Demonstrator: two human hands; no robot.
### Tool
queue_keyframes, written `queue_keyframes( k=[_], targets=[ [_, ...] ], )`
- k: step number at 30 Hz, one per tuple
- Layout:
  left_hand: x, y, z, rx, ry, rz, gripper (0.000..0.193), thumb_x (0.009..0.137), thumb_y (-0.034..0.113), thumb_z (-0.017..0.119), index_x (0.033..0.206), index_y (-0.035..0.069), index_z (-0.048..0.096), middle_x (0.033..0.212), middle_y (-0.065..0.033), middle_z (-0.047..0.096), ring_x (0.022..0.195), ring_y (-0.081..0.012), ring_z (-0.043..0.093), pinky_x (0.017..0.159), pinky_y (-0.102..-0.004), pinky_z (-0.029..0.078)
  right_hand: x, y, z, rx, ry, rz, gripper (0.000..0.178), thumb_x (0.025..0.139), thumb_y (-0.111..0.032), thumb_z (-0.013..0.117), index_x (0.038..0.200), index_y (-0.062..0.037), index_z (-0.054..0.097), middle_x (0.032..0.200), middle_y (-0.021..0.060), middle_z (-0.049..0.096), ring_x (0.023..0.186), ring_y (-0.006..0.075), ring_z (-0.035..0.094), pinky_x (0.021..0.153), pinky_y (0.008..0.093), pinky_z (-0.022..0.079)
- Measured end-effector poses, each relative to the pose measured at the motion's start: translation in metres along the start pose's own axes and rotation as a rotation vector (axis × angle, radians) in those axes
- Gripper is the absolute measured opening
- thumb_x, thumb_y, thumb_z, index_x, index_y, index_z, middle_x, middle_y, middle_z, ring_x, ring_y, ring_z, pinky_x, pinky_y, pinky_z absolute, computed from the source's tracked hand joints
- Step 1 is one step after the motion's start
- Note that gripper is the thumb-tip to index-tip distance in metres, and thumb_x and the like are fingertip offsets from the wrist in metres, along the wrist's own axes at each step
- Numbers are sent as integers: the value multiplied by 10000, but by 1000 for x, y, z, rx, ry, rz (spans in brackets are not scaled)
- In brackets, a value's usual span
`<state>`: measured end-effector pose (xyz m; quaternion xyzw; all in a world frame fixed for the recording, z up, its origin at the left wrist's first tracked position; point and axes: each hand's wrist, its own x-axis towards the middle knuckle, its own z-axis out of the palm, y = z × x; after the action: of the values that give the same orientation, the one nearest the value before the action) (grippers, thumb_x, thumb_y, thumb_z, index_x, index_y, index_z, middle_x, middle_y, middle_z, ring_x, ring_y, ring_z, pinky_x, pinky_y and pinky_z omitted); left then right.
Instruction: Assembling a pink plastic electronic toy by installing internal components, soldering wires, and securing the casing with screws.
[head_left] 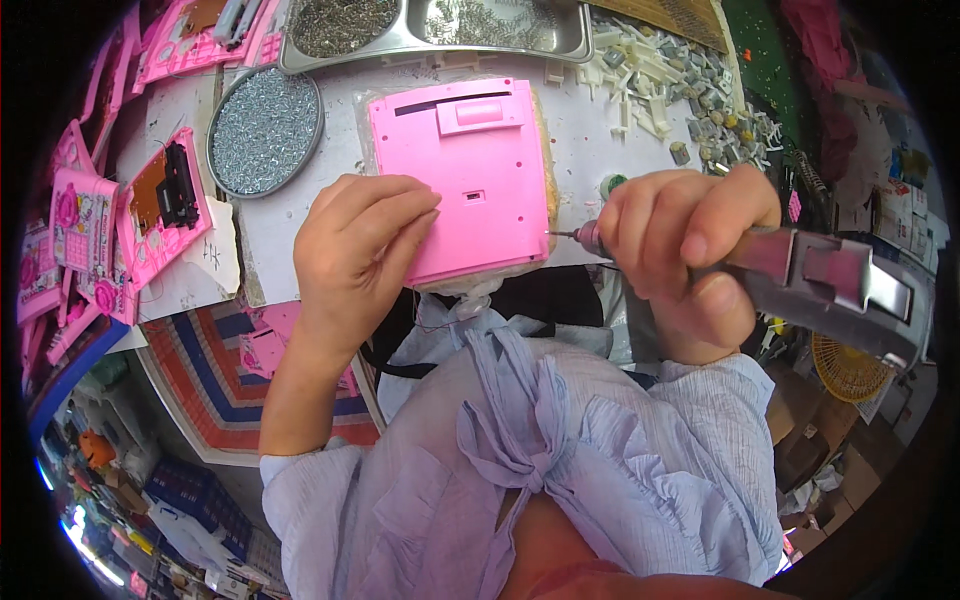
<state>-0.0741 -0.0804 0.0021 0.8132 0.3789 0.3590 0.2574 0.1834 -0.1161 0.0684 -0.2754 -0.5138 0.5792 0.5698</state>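
Observation:
A pink plastic casing (435, 150) lies flat on a clear-wrapped pad in front of me, with a slot, a raised tab and small screw holes on its upper face. My left hand (365, 240) is over the casing's left edge, its fingers and thumb pinched together; whatever is between the fingertips is hidden. In my right hand (690, 235) is a power screwdriver (830, 285), its dark body slanting off to the right. The thin bit points left and its tip is by a hole near the casing's lower right edge.
A round dish of small silver screws (265, 130) stands at the left. Behind the casing is a metal tray (410, 40) with springs. White plastic pieces (640, 70) and small grey parts (715, 95) are heaped at back right. Pink assemblies (85, 220) pile up far left.

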Motion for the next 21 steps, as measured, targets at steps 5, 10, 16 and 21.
queue_keyframes(
  k=[5, 10, 16, 21],
  targets=[
    [-13, 5, -5, -38, 123, -116, 88, 837, -29, 752, 829, -13, 665, 824, -105, 669, 706, -199, 613, 629, -308, 461, 3, 0, -2, -56, 34, -6, 289, 903, -318, 748, 992, -142, 536, 593, -24, 519, 508, 142, 500, 546, 325, 415],
    [-39, -2, -15, -23, 67, -318, 152, 918, 28, 689, 794, -16, 611, 699, -89, 541, 618, -222, 512, 577, -345, 397, -8, -2, -4, -95, 68, 0, 308, 901, -326, 749, 999, -134, 527, 590, -25, 505, 512, 143, 487, 546, 328, 403],
    [-21, -45, -32, 72, 287, -333, 143, 959, 78, 629, 864, -29, 628, 762, -98, 585, 682, -217, 553, 660, -326, 448, 21, -4, -28, -293, 61, -135, 259, 946, -264, 639, 1074, -69, 525, 690, -7, 499, 651, 162, 471, 668, 349, 419],
    [1, -78, -79, 275, 266, -376, 140, 930, 124, 688, 940, -16, 691, 855, -120, 676, 712, -197, 595, 675, -319, 471, 102, -35, -72, -257, 128, -55, 251, 979, -69, 555, 1181, 79, 578, 1026, 123, 648, 1003, 279, 642, 880, 410, 556]
  ],
)
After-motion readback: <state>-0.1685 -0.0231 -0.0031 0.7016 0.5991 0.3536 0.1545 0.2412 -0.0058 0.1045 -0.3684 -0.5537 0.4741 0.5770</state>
